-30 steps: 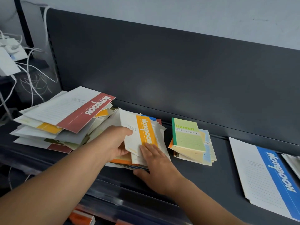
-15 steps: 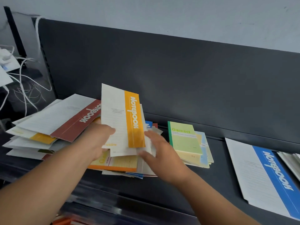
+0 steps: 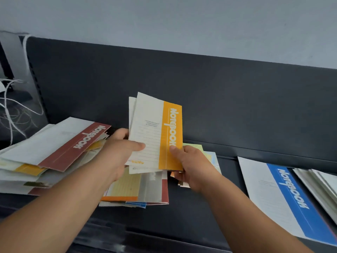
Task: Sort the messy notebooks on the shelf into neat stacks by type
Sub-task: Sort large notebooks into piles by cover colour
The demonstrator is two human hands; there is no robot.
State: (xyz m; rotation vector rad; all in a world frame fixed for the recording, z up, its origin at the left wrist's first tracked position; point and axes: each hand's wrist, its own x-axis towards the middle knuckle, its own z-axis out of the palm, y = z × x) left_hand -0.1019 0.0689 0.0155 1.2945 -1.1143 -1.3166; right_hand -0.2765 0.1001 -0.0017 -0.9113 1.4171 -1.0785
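The person is holding a white, orange-banded notebook (image 3: 155,132) up in front of the dark back panel (image 3: 228,92). It is lifted clear of the shelf (image 3: 200,209) and standing nearly upright. At least one more thin white booklet is showing behind its left and lower edges. The left hand (image 3: 118,156) is gripping the left side of this small bundle, with the thumb lying flat across the ruled white cover and the other fingers curling round behind, mostly out of sight. The right hand (image 3: 195,168) is pinching the lower right corner, with the thumb pressing on the orange band and the fingers tucked behind the bundle. Directly below the hands, a loose heap of small notebooks (image 3: 138,190) is lying on the shelf, showing yellow, orange, blue and dark red covers at skewed angles. To the left, a larger red-banded notebook (image 3: 60,143) is sitting tilted on top of a messy pile of big white ones (image 3: 16,178). A pale green notebook (image 3: 197,148) is peeking out just behind the right hand, with a light blue one beneath it. Further right, a large blue-banded notebook (image 3: 284,201) is lying flat on the shelf, and a stack of pale booklets (image 3: 321,183) is lying just beside it at the frame's edge. White cables (image 3: 12,110) are hanging beyond the shelf's left end.
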